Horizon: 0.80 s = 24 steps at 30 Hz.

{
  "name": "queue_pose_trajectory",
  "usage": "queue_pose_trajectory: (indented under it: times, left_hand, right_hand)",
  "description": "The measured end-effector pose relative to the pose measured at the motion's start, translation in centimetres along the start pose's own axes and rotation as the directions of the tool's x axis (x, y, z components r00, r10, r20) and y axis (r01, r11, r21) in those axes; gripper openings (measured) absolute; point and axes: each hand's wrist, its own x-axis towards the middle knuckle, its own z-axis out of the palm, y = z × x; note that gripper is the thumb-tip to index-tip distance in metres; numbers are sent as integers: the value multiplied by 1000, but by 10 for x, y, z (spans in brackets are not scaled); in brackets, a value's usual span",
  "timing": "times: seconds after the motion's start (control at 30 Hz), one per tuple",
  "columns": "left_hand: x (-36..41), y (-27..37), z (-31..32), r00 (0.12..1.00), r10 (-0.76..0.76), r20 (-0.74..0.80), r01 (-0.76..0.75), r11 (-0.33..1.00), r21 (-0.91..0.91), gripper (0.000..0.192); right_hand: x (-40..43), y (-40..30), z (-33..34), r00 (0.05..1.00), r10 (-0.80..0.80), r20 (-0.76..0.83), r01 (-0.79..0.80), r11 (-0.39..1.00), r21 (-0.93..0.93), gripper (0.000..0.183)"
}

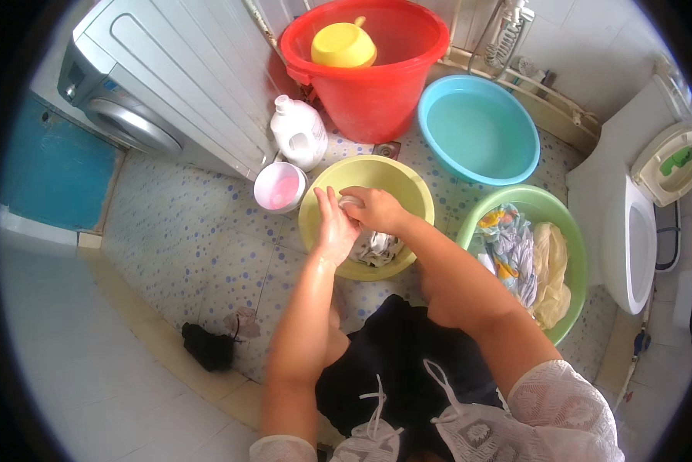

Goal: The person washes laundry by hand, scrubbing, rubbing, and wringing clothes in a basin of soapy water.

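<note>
Both my hands meet above a yellow plastic basin [308,231] on the floor. My right hand [377,211] curls its fingers around a small white bundle, seemingly cloth [351,202], and presses it against the left palm. My left hand [335,231] is wet, with its fingers stretched upward; its thumb side is hidden, so its hold on the bundle is unclear. Below the hands, dark-patterned white cloth [377,248] lies crumpled in the basin.
A white bowl of pink liquid [279,187] and a white detergent jug [299,133] stand left of the basin. Behind is a red tub [363,98] holding a yellow dipper [343,45]. Rightward are a blue water basin [478,130] and a green basin [577,277] of laundry.
</note>
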Motion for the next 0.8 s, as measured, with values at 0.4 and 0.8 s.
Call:
queue_pose_trajectory:
  times: [0.4, 0.8]
  left_hand:
    - [44, -18, -109, 966, 13, 259, 98, 907, -409, 50]
    - [31, -34, -19, 988, 1, -154, -49, 950, -308, 25]
  right_hand:
    - [-57, -72, 42, 675, -672, -306, 681, 726, -91, 14]
    - [-7, -15, 21, 813, -237, -532, 162, 969, -185, 18]
